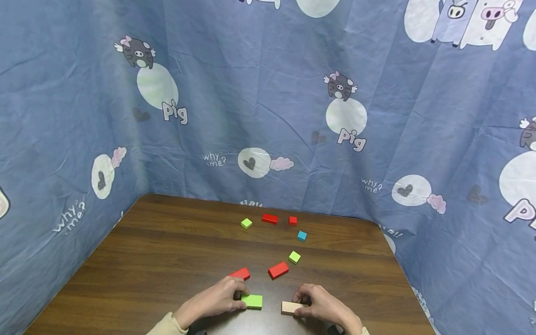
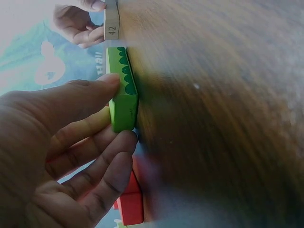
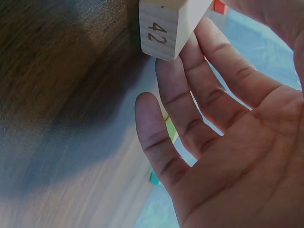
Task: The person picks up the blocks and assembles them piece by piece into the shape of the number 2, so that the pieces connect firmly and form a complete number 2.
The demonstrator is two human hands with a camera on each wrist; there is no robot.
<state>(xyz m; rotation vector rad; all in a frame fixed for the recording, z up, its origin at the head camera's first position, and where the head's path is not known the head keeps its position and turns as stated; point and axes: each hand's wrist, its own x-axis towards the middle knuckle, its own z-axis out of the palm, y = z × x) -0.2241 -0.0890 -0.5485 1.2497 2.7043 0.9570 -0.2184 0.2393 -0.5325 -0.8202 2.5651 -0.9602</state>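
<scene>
My left hand pinches a green rectangular block between thumb and fingers, low over the table. Darker green scallops run along one side of that block in the left wrist view. To its right, my right hand holds a plain wooden block by its near and far sides. The number 42 is marked on the end of the wooden block in the right wrist view. A gap separates the two held blocks. Just beyond the left hand lies a red block, partly hidden by the fingers.
Another red block lies ahead, between the hands. Farther back on the brown wooden table are a lime cube, a blue cube, a red cube, a red block and a second lime cube. A blue patterned cloth hangs behind.
</scene>
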